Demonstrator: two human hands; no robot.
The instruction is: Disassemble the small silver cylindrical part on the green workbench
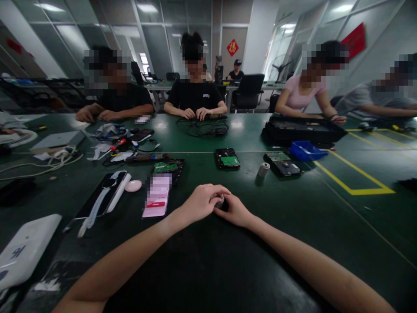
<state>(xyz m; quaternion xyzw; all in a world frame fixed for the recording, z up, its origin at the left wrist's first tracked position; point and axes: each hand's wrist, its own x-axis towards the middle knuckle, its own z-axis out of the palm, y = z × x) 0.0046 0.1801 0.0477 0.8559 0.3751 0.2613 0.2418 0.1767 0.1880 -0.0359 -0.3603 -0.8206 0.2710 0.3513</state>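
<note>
My left hand and my right hand meet over the green table, thumbs and fingers curled together. Between their fingertips shows a sliver of a small silvery-white piece, mostly hidden, so its kind is unclear. Beyond them lies a hard drive with its green circuit board facing up. To the right a second hard drive rests near a short metal cylinder. Left of my hands, a phone with a lit pinkish screen lies in front of another drive with a green board.
A blue tray and a black bin stand at the right. Left are an electric screwdriver, a watch, a pink round case and a white device. Several people sit across the table; one has hands by coiled cable.
</note>
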